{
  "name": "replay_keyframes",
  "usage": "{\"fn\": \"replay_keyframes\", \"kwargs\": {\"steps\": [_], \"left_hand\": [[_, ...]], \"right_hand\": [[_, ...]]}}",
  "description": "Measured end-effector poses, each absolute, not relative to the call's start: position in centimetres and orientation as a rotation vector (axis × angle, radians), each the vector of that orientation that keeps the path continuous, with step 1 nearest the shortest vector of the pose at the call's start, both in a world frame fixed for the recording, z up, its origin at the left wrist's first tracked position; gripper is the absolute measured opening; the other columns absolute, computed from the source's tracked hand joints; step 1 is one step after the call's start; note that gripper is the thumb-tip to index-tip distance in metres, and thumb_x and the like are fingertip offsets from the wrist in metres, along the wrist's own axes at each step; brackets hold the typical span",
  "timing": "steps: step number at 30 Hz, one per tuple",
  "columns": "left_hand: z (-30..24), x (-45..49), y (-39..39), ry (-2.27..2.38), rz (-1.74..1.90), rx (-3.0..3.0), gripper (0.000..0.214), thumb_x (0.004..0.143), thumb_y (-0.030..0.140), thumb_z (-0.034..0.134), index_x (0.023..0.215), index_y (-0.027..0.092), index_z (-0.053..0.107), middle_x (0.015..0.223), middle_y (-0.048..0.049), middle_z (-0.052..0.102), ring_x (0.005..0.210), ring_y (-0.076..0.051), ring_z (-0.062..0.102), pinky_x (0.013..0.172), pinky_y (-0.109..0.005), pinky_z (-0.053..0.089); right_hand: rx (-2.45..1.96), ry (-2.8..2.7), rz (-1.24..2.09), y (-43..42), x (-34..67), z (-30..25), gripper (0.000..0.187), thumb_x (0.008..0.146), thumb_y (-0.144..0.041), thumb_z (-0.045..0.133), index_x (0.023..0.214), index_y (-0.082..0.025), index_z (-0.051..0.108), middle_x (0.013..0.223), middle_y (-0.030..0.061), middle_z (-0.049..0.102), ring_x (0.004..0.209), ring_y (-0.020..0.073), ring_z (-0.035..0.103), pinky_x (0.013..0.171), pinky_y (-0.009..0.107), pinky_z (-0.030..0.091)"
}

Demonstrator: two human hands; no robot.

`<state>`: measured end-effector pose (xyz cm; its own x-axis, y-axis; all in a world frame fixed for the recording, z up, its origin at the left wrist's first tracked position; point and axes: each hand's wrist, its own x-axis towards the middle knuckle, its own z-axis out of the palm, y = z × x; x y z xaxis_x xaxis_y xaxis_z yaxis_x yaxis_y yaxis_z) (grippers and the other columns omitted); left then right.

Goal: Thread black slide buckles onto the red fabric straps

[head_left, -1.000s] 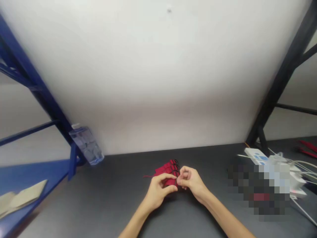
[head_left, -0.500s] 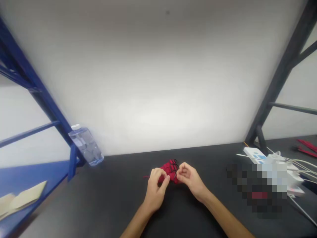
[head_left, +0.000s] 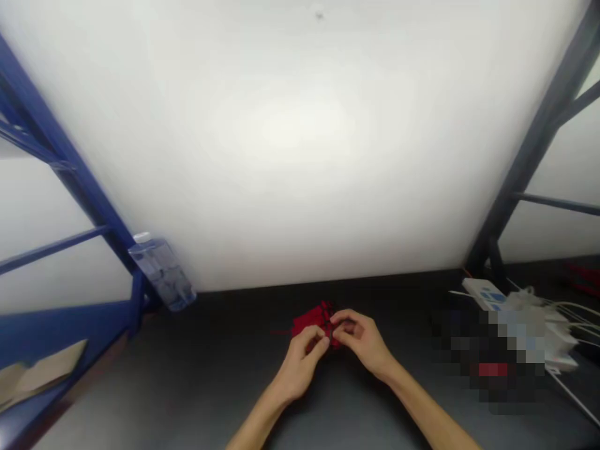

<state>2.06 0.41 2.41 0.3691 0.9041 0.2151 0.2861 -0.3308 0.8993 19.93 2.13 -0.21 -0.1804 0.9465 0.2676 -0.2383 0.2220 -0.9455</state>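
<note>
A small bundle of red fabric pieces with black cords (head_left: 310,322) lies on the dark grey table (head_left: 187,375) near the wall. My left hand (head_left: 300,359) rests at the bundle's near edge, fingers curled and pinching at it. My right hand (head_left: 363,340) meets it from the right, thumb and fingers pinched on the bundle's black cord end. The fingertips of both hands touch at the bundle's right side. A thin red strand trails left from the bundle.
A clear water bottle (head_left: 162,272) leans by the blue shelf frame (head_left: 70,181) at left. A white power strip with cables (head_left: 515,306) lies at right beside a dark frame post (head_left: 529,162). Beige card pieces (head_left: 37,369) sit on the blue shelf.
My hands shifted slightly on the red bundle; the left fingers lifted, then closed again at its right edge. The bundle stayed in place.
</note>
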Motion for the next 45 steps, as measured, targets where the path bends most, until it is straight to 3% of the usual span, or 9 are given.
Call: {"fn": "replay_keyframes", "kwargs": {"steps": [5,13,19,23,31,34,39,45], "left_hand": [[1.5,2.2,1.3,1.005,1.034,1.570,0.021,0.084,0.029,0.057,0.067,0.015,0.055,0.066,0.0025,0.050,0.067,-0.014,0.045,0.065,-0.023,0.034],[1.0,2.2,1.7,1.058,1.154,1.451,0.017,0.079,0.022,0.054,0.063,0.016,0.054,0.063,0.0024,0.049,0.065,-0.013,0.044,0.064,-0.023,0.033],[1.3,2.1,1.8,1.029,1.191,1.474,0.014,0.075,0.022,0.057,0.064,0.017,0.053,0.074,0.0002,0.054,0.073,-0.016,0.048,0.069,-0.024,0.037],[1.5,1.9,1.7,0.999,1.170,1.467,0.013,0.076,0.020,0.057,0.064,0.016,0.055,0.091,-0.0043,0.061,0.085,-0.019,0.053,0.077,-0.027,0.040],[1.6,2.1,1.4,0.976,1.193,1.426,0.013,0.078,0.020,0.055,0.066,0.017,0.055,0.091,-0.0037,0.064,0.089,-0.020,0.055,0.081,-0.028,0.041],[1.6,2.1,1.5,0.974,1.198,1.419,0.012,0.079,0.021,0.057,0.068,0.017,0.054,0.092,-0.0029,0.063,0.086,-0.019,0.054,0.077,-0.026,0.040],[1.5,1.6,1.9,0.986,1.230,1.381,0.021,0.084,0.027,0.055,0.066,0.018,0.048,0.070,0.0014,0.053,0.069,-0.014,0.046,0.066,-0.023,0.037],[1.4,1.4,2.0,0.894,1.178,1.281,0.024,0.085,0.033,0.056,0.070,0.018,0.043,0.068,0.0042,0.040,0.060,-0.010,0.038,0.055,-0.020,0.034]], "right_hand": [[-0.848,-1.532,1.037,1.5,19.4,0.0,0.036,0.062,-0.024,0.083,0.095,-0.020,0.069,0.094,0.0037,0.065,0.083,0.0196,0.064,0.072,0.030,0.057],[-0.888,-1.567,0.870,1.2,18.8,-0.1,0.028,0.071,-0.020,0.075,0.098,-0.019,0.066,0.089,0.0035,0.067,0.071,0.0169,0.066,0.068,0.030,0.058],[-0.976,-1.677,0.694,1.0,19.4,0.7,0.025,0.068,-0.022,0.076,0.092,-0.021,0.068,0.089,0.0035,0.069,0.079,0.0195,0.064,0.076,0.032,0.054],[-0.923,-1.679,0.786,0.8,19.4,1.1,0.022,0.073,-0.021,0.071,0.094,-0.020,0.065,0.090,0.0035,0.070,0.082,0.0193,0.065,0.080,0.032,0.053],[-0.887,-1.640,0.867,0.6,19.0,1.2,0.019,0.074,-0.017,0.069,0.090,-0.020,0.059,0.086,0.0018,0.067,0.079,0.0175,0.064,0.078,0.030,0.053],[-0.893,-1.592,0.953,0.7,19.1,0.9,0.020,0.073,-0.018,0.072,0.087,-0.020,0.058,0.081,-0.0002,0.063,0.074,0.0157,0.061,0.072,0.029,0.051],[-0.729,-1.333,1.330,1.5,19.8,0.4,0.037,0.064,-0.019,0.082,0.090,-0.021,0.056,0.086,-0.0001,0.058,0.077,0.0149,0.058,0.066,0.027,0.052],[-0.597,-1.147,1.440,2.0,20.2,0.4,0.036,0.067,-0.023,0.081,0.093,-0.021,0.056,0.093,0.0025,0.058,0.077,0.0151,0.057,0.067,0.031,0.054]]}}
